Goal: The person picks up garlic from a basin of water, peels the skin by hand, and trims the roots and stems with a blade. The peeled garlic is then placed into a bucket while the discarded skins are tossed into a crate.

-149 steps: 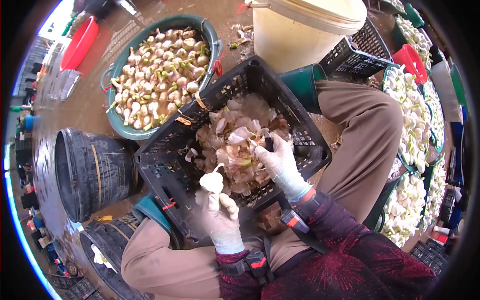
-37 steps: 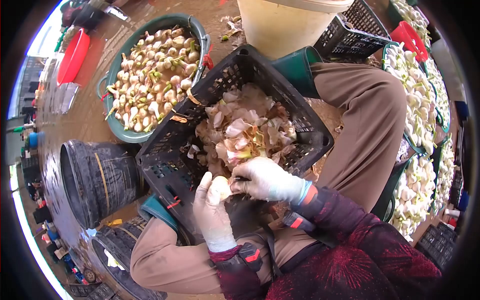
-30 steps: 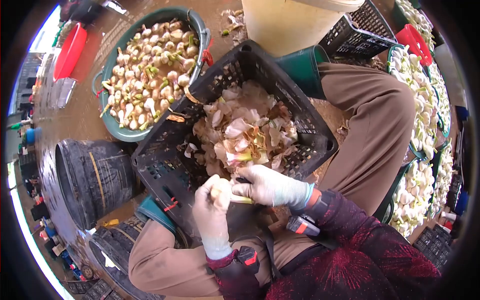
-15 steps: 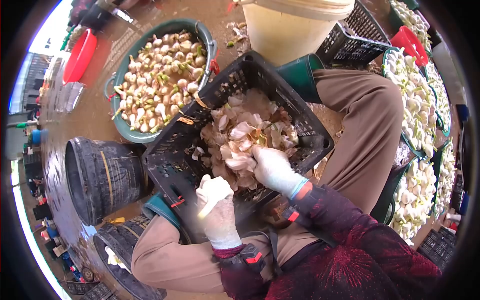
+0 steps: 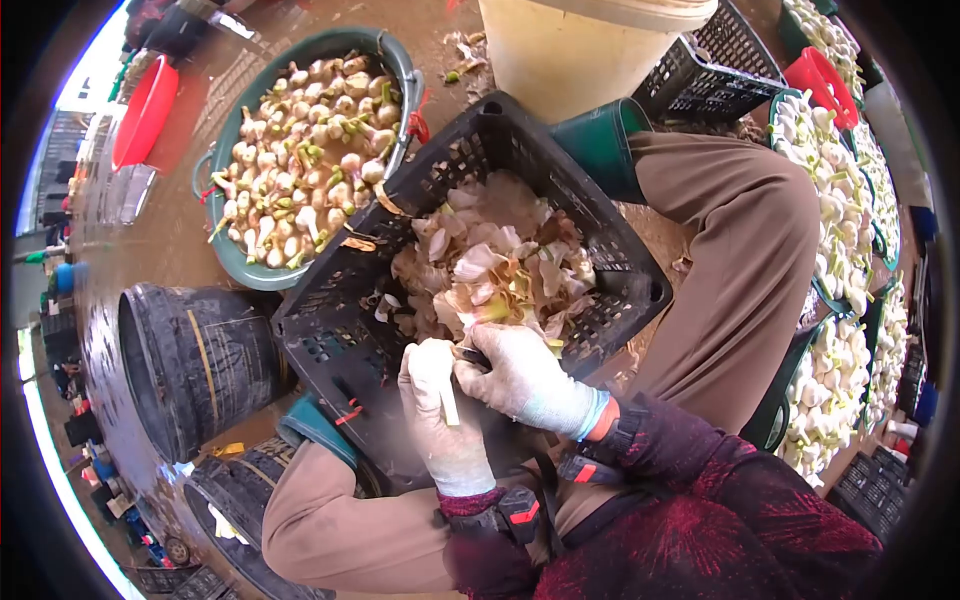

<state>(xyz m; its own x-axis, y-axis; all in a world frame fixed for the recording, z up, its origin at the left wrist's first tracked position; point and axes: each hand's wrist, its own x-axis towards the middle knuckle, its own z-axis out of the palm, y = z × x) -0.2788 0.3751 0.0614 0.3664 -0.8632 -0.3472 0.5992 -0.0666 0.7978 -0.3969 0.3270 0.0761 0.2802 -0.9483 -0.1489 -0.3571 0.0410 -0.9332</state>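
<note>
My left hand (image 5: pixel 440 430), in a whitish glove, is closed around a pale garlic bulb (image 5: pixel 432 365), whose stem (image 5: pixel 450 405) points down. My gloved right hand (image 5: pixel 530 380) touches it from the right, its fingers closed on a small dark tool (image 5: pixel 470 355), mostly hidden. Both hands are over the near side of a black slotted crate (image 5: pixel 590 210). Papery garlic skins (image 5: pixel 490 260) are heaped inside the crate, just beyond my fingers.
A green tub (image 5: pixel 225 240) of unpeeled garlic stands upper left, above a black bucket (image 5: pixel 210 350). At the top are a cream bucket (image 5: pixel 580 70) and another black crate (image 5: pixel 710 80). White garlic (image 5: pixel 830 200) fills containers on the right. My bent legs flank the crate.
My right hand has moved down and left from the skins to the garlic in my left hand, and the dark tool now shows. The view has shifted slightly.
</note>
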